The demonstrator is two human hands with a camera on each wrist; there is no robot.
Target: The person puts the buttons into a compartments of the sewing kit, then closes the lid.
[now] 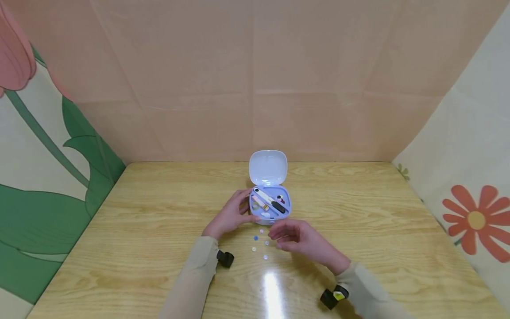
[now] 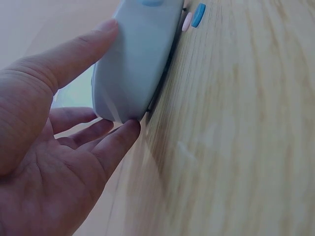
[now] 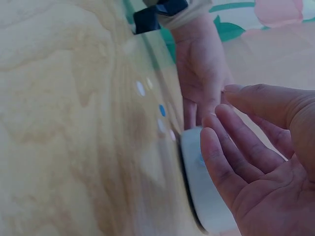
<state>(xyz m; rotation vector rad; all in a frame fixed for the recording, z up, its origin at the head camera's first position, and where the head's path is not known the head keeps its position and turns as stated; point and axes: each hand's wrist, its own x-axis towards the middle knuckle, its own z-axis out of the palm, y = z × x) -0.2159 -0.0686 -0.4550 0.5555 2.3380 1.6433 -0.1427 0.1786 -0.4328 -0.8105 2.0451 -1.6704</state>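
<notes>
A small light-blue sewing kit box (image 1: 270,204) stands on the table with its lid (image 1: 268,168) raised at the back. A white tool with a black end (image 1: 278,207) lies across its compartments, among smaller items. My left hand (image 1: 232,215) holds the box at its left side, thumb on the front wall and fingers round the corner. Just in front and to the right hovers my right hand (image 1: 299,237), its fingers loosely bent and nothing visible in them. Several small button-like discs, among them a blue one (image 1: 256,238), lie between the hands in front of the box.
The wooden table (image 1: 167,199) reaches back to a plain pinkish backdrop (image 1: 191,88). Flower-printed sheets (image 1: 476,220) flank it on both sides. Each wrist carries a small black camera (image 1: 226,258). Light glares off the table's near middle.
</notes>
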